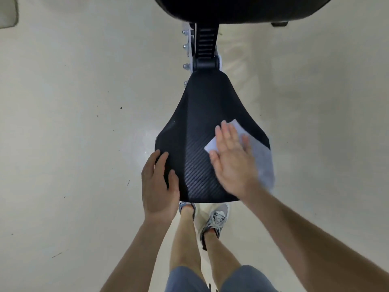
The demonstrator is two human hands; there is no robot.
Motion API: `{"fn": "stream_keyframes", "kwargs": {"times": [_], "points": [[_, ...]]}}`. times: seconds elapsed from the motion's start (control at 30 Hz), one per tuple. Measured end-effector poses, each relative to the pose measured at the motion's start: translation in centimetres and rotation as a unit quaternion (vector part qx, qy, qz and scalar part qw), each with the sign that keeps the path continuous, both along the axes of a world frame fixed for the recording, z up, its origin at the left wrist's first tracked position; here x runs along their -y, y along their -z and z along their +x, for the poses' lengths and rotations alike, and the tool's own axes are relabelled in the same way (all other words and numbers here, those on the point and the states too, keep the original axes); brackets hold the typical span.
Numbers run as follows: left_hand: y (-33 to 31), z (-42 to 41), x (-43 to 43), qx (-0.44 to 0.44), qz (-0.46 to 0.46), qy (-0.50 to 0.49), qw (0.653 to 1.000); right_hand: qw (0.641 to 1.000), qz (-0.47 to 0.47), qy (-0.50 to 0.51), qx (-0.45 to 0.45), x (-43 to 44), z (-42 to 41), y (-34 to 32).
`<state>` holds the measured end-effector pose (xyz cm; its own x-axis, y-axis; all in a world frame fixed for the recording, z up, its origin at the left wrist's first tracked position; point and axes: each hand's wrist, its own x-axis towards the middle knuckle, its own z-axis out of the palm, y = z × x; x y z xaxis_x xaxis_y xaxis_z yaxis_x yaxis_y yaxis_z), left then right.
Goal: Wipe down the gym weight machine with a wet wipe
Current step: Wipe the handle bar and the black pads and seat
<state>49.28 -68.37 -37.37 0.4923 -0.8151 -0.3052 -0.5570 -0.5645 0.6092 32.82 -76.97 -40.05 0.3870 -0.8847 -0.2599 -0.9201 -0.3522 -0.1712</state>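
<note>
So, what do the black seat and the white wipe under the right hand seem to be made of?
The seat: probably padded vinyl or synthetic leather, matte black; its centre panel shows a diagonal weave-like embossing. The wet wipe: thin white sheet, likely nonwoven fabric or paper, lying flat under the right hand; blur hides its texture.

Seat pad: black, matt, leather-like cover; smooth at the sides, fine diagonal weave-like ribbing down the middle strip.
Wet wipe on the seat pad's right half: white, thin, smooth, paper-like; outer part blurred.
Column behind the seat pad: black, ridged, plastic-looking, dull.
Bracket beside it: white painted metal, with shiny bare-metal bolts.
Back pad beyond the seat pad: black, slight sheen.
Floor around the seat pad: pale, smooth, low gloss, dark specks and scuffs.
Shoes just in front of the seat pad: grey cloth, white laces.
</note>
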Motion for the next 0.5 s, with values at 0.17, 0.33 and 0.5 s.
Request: {"fn": "stream_keyframes", "kwargs": {"times": [0.17,0.33,0.5], "points": [[-1.2,1.2,0.7,-0.246,-0.033,-0.245,0.937,0.960,0.077,-0.251,0.099,-5.0,9.1,-0.7],[-1.3,1.4,2.3,-0.215,-0.002,-0.174,0.961,0.983,0.049,-0.170,0.041,3.4,4.6,-0.1],[0.0,0.5,2.3,-0.146,0.001,-0.153,0.977,0.973,0.013,-0.227,0.032,-3.7,2.0,-0.4]]}}
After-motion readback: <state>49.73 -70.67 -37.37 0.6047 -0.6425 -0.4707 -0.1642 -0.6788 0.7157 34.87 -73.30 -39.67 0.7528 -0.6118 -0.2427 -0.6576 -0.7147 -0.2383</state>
